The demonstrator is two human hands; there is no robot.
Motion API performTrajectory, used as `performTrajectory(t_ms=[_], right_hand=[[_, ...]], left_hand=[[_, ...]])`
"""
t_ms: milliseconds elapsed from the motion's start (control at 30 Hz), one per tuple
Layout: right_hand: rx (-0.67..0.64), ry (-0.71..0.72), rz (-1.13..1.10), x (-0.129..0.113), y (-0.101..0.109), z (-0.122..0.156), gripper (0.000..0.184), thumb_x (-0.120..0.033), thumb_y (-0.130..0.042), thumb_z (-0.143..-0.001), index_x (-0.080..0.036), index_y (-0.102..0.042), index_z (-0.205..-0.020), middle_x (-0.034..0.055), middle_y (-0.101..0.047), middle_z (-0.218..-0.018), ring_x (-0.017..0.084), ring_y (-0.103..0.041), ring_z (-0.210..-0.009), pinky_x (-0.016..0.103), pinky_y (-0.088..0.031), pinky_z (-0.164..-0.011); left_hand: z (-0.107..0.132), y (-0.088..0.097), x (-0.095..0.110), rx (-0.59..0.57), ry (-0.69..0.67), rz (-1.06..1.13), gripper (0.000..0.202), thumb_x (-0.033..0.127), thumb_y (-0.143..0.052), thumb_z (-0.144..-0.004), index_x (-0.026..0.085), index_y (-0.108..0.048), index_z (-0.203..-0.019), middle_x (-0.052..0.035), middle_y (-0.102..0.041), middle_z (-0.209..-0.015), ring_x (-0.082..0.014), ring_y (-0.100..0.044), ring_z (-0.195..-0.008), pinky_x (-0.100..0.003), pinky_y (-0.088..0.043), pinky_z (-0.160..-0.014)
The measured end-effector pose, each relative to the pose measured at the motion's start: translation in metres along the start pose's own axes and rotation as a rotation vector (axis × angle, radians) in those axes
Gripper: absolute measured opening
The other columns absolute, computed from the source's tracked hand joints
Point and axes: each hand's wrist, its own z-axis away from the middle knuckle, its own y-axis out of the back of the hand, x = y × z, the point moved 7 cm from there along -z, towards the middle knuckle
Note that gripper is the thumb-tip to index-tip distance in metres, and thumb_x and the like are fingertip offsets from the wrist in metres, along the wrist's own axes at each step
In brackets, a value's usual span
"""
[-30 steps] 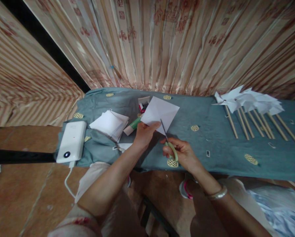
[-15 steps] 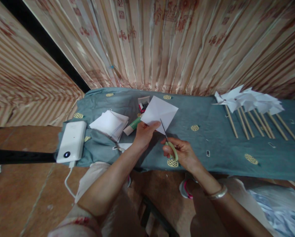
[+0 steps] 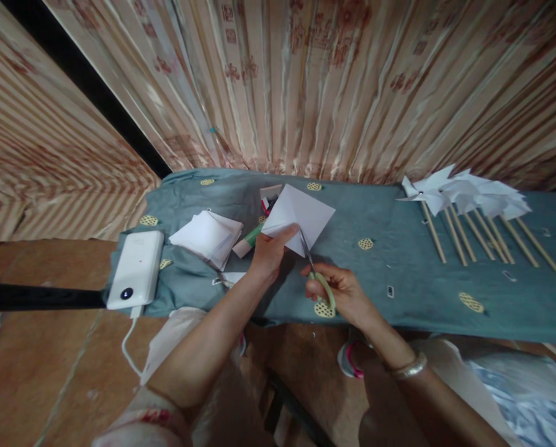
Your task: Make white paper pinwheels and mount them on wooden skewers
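My left hand (image 3: 271,251) pinches a square sheet of white paper (image 3: 308,211) near its lower left edge, thumb on top. The sheet is held above the table with one corner towards me. My right hand (image 3: 340,288) grips scissors (image 3: 324,290) with light green handles. Their blades meet the paper at its near corner, close to my left thumb. Under my left hand lies a green and white glue-stick-like tube or box (image 3: 249,241), partly hidden. Behind the sheet a small open box (image 3: 269,195) with dark and red contents shows in part.
A stack of white paper squares (image 3: 208,236) lies to the left, near a white power bank (image 3: 136,268) with a cable. Several paper pinwheels (image 3: 468,194) on wooden sticks lie at the right of the cloth-covered table (image 3: 399,236). A pleated curtain (image 3: 278,87) hangs behind.
The scissor blades look more closed together at the paper's near corner. My left hand and the sheet have shifted slightly left. The view has moved a little.
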Motion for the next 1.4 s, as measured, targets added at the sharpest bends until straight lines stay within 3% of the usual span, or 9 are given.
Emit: performTrajectory(t_ms=[200, 367, 567, 667, 767, 867, 967, 1167, 1400], right_hand=[[-0.059, -0.083, 0.051, 0.005, 0.004, 0.005, 0.051, -0.056, -0.085, -0.052, -0.019, -0.068, -0.082, -0.0051, -0.057, -0.054, 0.008, -0.048, -0.047, 0.02, -0.038, -0.044], [-0.037, -0.032, 0.119, -0.008, 0.023, 0.007, 0.046, -0.056, -0.083, -0.057, -0.019, -0.069, -0.081, -0.0003, -0.066, -0.061, 0.011, -0.056, -0.054, 0.023, -0.043, -0.049], [0.153, 0.14, 0.12, -0.026, 0.06, 0.005, 0.044, -0.057, -0.078, -0.065, -0.02, -0.071, -0.087, 0.0016, -0.069, -0.065, 0.012, -0.057, -0.055, 0.023, -0.044, -0.05], [0.263, 0.205, 0.055, -0.033, 0.076, 0.002, 0.042, -0.056, -0.079, -0.064, -0.021, -0.071, -0.086, 0.0013, -0.07, -0.067, 0.012, -0.058, -0.056, 0.023, -0.042, -0.05], [0.33, 0.224, -0.006, -0.037, 0.086, -0.001, 0.042, -0.053, -0.083, -0.059, -0.022, -0.072, -0.085, -0.003, -0.064, -0.061, 0.01, -0.053, -0.052, 0.022, -0.04, -0.048], [0.33, 0.229, -0.018, -0.041, 0.086, -0.004, 0.039, -0.046, -0.087, -0.054, -0.023, -0.072, -0.082, -0.0064, -0.057, -0.056, 0.008, -0.045, -0.049, 0.021, -0.035, -0.045], [0.297, 0.196, -0.012, -0.043, 0.08, -0.005, 0.038, -0.036, -0.091, -0.047, -0.023, -0.071, -0.078, -0.0069, -0.059, -0.058, 0.008, -0.046, -0.05, 0.021, -0.037, -0.046], [0.318, 0.19, -0.006, -0.046, 0.076, -0.006, 0.037, -0.033, -0.091, -0.041, -0.021, -0.066, -0.066, -0.0073, -0.059, -0.053, 0.008, -0.044, -0.046, 0.021, -0.036, -0.045], [0.505, 0.285, -0.089, -0.048, 0.095, -0.003, 0.041, -0.031, -0.09, -0.043, -0.024, -0.068, -0.076, -0.0091, -0.06, -0.056, 0.008, -0.046, -0.047, 0.022, -0.037, -0.047]], left_hand=[[-0.005, 0.001, 0.016, -0.008, -0.075, -0.001, 0.029, 0.023, -0.085, -0.052, 0.015, -0.074, -0.077, -0.0034, -0.076, -0.082, -0.018, -0.068, -0.076, -0.03, -0.053, -0.075], [-0.008, 0.005, 0.019, 0.01, -0.075, -0.015, 0.032, 0.024, -0.086, -0.05, 0.014, -0.073, -0.077, -0.004, -0.075, -0.076, -0.0196, -0.069, -0.073, -0.029, -0.053, -0.07], [-0.004, 0.0, 0.01, -0.07, -0.042, -0.102, 0.031, 0.025, -0.086, -0.05, 0.015, -0.074, -0.077, -0.0034, -0.075, -0.078, -0.0185, -0.068, -0.073, -0.029, -0.053, -0.073], [0.003, -0.005, -0.001, -0.141, 0.032, -0.209, 0.033, 0.025, -0.087, -0.048, 0.012, -0.074, -0.076, -0.0057, -0.075, -0.076, -0.02, -0.067, -0.07, -0.031, -0.053, -0.071], [0.01, -0.009, -0.011, -0.237, 0.07, -0.342, 0.036, 0.025, -0.086, -0.05, 0.012, -0.075, -0.082, -0.0082, -0.075, -0.083, -0.0236, -0.068, -0.079, -0.034, -0.052, -0.076], [0.015, -0.014, -0.021, -0.351, 0.087, -0.459, 0.035, 0.026, -0.084, -0.053, 0.012, -0.075, -0.084, -0.0089, -0.075, -0.088, -0.0253, -0.067, -0.086, -0.034, -0.051, -0.08], [0.018, -0.015, -0.029, -0.406, 0.123, -0.549, 0.029, 0.026, -0.081, -0.053, 0.011, -0.074, -0.076, -0.0081, -0.073, -0.079, -0.0238, -0.065, -0.079, -0.032, -0.05, -0.072], [0.018, -0.01, -0.032, -0.374, 0.179, -0.676, 0.021, 0.03, -0.077, -0.056, 0.012, -0.072, -0.066, -0.0032, -0.068, -0.065, -0.0179, -0.06, -0.063, -0.027, -0.044, -0.059], [0.018, -0.016, -0.033, -0.373, 0.17, -0.598, 0.017, 0.027, -0.076, -0.055, 0.014, -0.074, -0.066, -0.0018, -0.069, -0.066, -0.0173, -0.06, -0.068, -0.027, -0.045, -0.066]])
